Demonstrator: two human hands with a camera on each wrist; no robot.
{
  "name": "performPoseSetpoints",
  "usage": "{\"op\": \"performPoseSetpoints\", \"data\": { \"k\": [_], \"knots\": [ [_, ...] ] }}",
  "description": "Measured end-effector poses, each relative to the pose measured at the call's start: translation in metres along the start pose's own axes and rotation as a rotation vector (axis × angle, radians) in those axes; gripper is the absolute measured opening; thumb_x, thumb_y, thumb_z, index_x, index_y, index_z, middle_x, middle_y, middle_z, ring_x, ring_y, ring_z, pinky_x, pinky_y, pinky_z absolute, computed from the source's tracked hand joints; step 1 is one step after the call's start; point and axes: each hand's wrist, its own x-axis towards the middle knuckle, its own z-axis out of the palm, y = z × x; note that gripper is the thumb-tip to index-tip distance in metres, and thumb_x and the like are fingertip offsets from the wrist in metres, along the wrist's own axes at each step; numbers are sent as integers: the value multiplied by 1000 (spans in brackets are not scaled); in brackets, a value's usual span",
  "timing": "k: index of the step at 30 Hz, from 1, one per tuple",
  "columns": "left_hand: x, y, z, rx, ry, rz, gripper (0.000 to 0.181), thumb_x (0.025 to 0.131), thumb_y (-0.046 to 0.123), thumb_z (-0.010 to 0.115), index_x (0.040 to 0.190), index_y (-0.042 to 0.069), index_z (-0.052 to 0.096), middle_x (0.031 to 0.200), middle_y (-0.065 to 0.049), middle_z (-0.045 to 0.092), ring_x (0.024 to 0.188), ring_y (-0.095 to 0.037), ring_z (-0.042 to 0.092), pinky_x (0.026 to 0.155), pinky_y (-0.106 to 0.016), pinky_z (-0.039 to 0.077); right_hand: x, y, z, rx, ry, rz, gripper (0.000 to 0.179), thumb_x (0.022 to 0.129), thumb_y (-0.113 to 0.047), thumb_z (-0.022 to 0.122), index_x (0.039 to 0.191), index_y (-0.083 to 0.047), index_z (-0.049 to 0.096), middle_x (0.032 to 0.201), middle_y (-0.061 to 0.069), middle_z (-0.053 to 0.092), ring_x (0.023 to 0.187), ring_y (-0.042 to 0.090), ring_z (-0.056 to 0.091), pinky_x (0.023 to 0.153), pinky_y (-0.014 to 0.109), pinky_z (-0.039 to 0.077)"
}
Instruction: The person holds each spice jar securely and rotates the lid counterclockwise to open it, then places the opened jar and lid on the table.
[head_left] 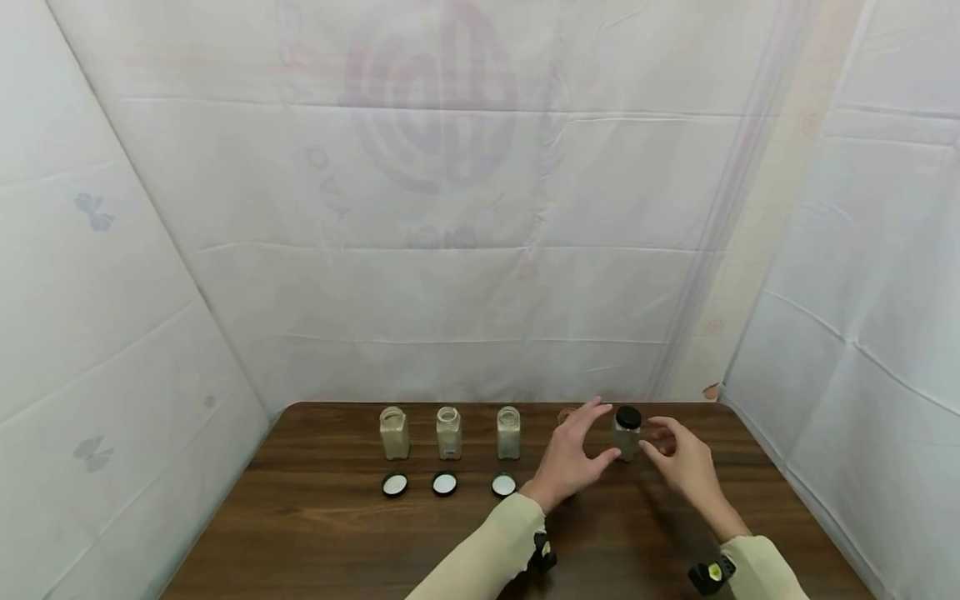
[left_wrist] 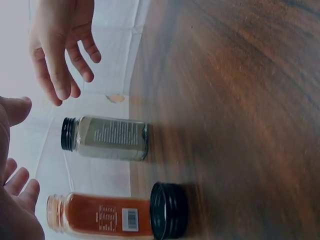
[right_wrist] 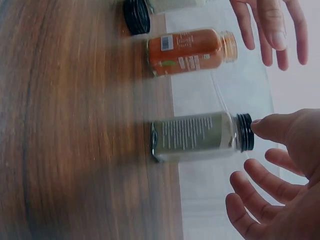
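A capped glass spice jar (head_left: 627, 435) with greyish-green contents and a black lid (right_wrist: 245, 132) stands upright at the right of the table. My left hand (head_left: 567, 458) is just left of it, fingers spread, holding nothing. On its other side my right hand (head_left: 681, 463) is open, with loosely bent fingers. In the right wrist view the right thumb overlaps the lid's edge; whether it touches, I cannot tell. An uncapped jar of orange-red powder (left_wrist: 110, 215) stands beside the capped one, mostly hidden by my left hand in the head view. A loose black lid (left_wrist: 170, 210) lies near it.
Further left stand three uncapped jars (head_left: 394, 433), (head_left: 449, 433), (head_left: 508, 433) in a row along the brown wooden table's (head_left: 315, 517) back. Before each lies an upturned black lid (head_left: 394, 484). White cloth walls (head_left: 450, 292) enclose the back and sides.
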Motion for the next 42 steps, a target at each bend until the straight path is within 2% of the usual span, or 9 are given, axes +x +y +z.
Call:
{"op": "performPoseSetpoints", "data": {
  "k": [6, 11, 15, 20, 26, 33, 42],
  "knots": [
    [2, 3, 11, -6, -16, -1, 67, 95, 24, 77, 153, 14, 46, 160, -7, 43, 142, -22, 47, 109, -38, 47, -1, 8, -7, -9, 2, 15, 40, 90, -8, 79, 125, 4, 64, 101, 20, 72, 80, 32, 71, 67, 48, 58],
    [4, 5, 19, -28, -40, -32, 72, 95, 23, 77, 156, 10, 41, 159, -8, 44, 143, -20, 45, 111, -37, 45, 2, 12, -10, -15, -5, 20, 41, 90, -8, 78, 127, 4, 63, 102, 21, 71, 80, 31, 70, 67, 48, 57],
    [4, 6, 27, -55, -75, -106, 76, 95, 22, 76, 159, 11, 36, 160, -5, 43, 143, -20, 46, 111, -38, 45, 6, 15, -11, -19, -29, 15, 44, 91, -8, 78, 130, 5, 61, 107, 25, 70, 82, 34, 70, 69, 50, 57],
    [4, 6, 37, -110, -123, -255, 82, 94, 23, 77, 161, 15, 31, 160, -1, 42, 142, -19, 46, 110, -41, 46, 10, 21, -12, -13, -73, -5, 51, 92, -8, 77, 136, 5, 56, 118, 32, 65, 92, 44, 70, 76, 56, 58],
    [6, 3, 45, -178, -152, -409, 88, 92, 27, 80, 162, 18, 28, 158, -7, 45, 140, -26, 48, 107, -46, 48, 16, 26, -10, -17, -125, -9, 55, 93, -12, 75, 140, 4, 53, 127, 34, 62, 104, 49, 67, 84, 59, 56],
    [14, -2, 55, -263, -137, -504, 86, 93, 27, 80, 162, 18, 29, 154, -13, 49, 138, -33, 51, 105, -51, 49, 22, 30, -12, -4, -157, 14, 56, 95, -15, 75, 144, 2, 52, 134, 33, 59, 108, 50, 65, 86, 60, 56],
    [20, -11, 65, -280, -127, -558, 82, 93, 23, 79, 160, 14, 32, 153, -18, 49, 139, -37, 49, 105, -55, 47, 24, 33, -5, 17, -234, 50, 57, 97, -19, 73, 146, 1, 50, 139, 32, 56, 115, 51, 62, 91, 60, 54]
  ]
}}
